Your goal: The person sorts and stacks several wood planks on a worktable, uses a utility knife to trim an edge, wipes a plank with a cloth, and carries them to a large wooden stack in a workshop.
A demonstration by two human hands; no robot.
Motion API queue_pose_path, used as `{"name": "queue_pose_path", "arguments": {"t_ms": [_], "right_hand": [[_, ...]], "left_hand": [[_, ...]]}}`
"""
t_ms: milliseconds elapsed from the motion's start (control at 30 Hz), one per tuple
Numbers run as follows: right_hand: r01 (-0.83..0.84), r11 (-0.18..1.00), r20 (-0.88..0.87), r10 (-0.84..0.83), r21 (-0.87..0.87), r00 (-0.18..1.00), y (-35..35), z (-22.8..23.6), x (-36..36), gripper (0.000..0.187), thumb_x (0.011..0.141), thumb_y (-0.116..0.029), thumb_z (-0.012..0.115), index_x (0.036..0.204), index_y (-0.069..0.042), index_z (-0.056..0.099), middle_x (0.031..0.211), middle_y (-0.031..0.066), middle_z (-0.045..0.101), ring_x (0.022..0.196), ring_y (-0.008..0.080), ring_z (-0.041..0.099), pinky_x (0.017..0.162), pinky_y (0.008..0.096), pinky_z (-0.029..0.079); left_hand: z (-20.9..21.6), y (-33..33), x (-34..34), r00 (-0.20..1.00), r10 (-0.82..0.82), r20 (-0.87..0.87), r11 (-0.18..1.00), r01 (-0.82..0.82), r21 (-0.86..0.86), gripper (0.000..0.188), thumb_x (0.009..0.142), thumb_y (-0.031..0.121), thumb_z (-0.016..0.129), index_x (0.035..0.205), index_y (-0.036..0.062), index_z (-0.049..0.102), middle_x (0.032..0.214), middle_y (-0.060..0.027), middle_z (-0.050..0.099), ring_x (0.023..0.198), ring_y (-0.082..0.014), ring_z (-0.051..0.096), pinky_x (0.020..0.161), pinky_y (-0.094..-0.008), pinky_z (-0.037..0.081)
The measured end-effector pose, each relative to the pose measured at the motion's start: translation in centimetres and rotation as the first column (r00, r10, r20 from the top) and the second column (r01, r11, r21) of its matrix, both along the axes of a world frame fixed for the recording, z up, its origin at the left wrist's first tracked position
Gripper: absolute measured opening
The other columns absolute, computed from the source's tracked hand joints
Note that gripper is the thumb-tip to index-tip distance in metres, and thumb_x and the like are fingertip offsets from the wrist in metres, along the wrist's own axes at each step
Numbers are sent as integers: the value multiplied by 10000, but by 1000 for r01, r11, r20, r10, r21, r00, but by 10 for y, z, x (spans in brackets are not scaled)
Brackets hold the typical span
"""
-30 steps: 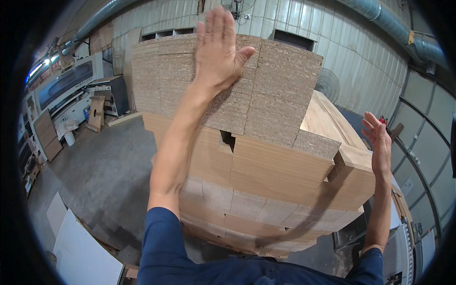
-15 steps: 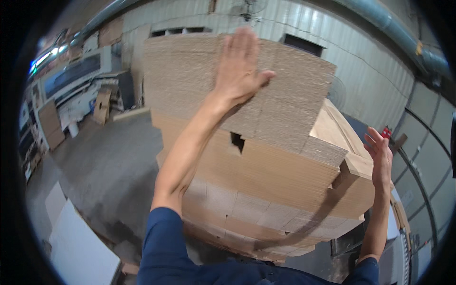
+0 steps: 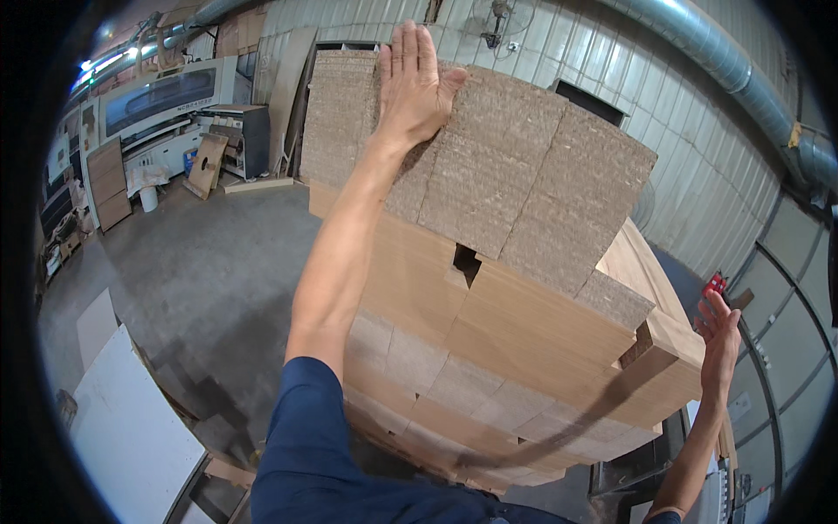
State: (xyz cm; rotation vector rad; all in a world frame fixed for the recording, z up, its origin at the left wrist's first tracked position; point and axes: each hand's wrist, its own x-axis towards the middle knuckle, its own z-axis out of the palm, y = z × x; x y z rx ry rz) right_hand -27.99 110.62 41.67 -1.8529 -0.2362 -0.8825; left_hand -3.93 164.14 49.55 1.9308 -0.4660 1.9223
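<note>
Resting flat against the speckled particleboard stack (image 3: 497,157) at upper center, the left hand (image 3: 412,98) has straight fingers, thumb spread wide. At the frame's right, the right hand (image 3: 720,342) rises near the tan boards (image 3: 541,306), fingers loosely extended; contact is unclear.

Woodworking shop, industrial type. Evidence: tall stack of particleboard and wood-faced pieces (image 3: 497,166) at dial centre, big white windowed machine (image 3: 161,103) at 10 o'clock, grey concrete-looking floor (image 3: 218,271) at 9, corrugated metal wall (image 3: 572,61) at 1, round metal duct (image 3: 717,54) at 2, caged fan (image 3: 497,24) just past 12.
</note>
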Motion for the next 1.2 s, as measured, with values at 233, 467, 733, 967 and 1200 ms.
{"name": "queue_pose_path", "arguments": {"t_ms": [233,467,733,967,1200], "right_hand": [[-7,999,-25,8,37,1000,-21,-9,-3,764,996,-617,340,1405,16,462,1456,153,471,1308,284,482,1063,410,392],[41,995,-20,-39,89,999,-51,-22,-13,756,989,-623,351,1420,-9,449,1456,145,472,1313,272,475,1071,414,386],[21,991,-92,-9,131,996,-46,-26,13,676,1014,-560,362,1392,-16,498,1409,106,535,1241,247,543,1019,378,429],[-28,982,-305,-31,-185,952,-37,-2,61,675,1036,-519,342,1386,42,473,1391,178,524,1254,261,523,1052,381,410],[-281,932,-550,114,-230,827,-48,13,179,783,1018,-574,326,1434,89,350,1423,251,445,1318,304,453,1112,407,363]], "left_hand": [[-2,7,5,998,2,-60,1000,-1,17,964,945,698,129,1517,-73,49,1591,-279,-5,1489,-377,-71,1199,-489,-59],[17,70,3,999,8,35,980,-1,-201,1012,936,717,127,1493,-123,45,1570,-325,-38,1481,-404,-79,1196,-502,-41],[-8,66,36,989,141,49,990,-141,-10,842,1010,575,271,1482,-116,189,1558,-319,155,1472,-410,142,1199,-507,101],[-117,-118,-94,953,-284,-107,958,277,-77,906,962,662,282,1538,-4,69,1606,-231,15,1494,-364,-4,1205,-516,18],[-185,-223,-116,900,-335,-279,942,318,-106,863,990,562,343,1531,-23,13,1599,-243,-63,1483,-384,-87,1191,-533,-23]]}}
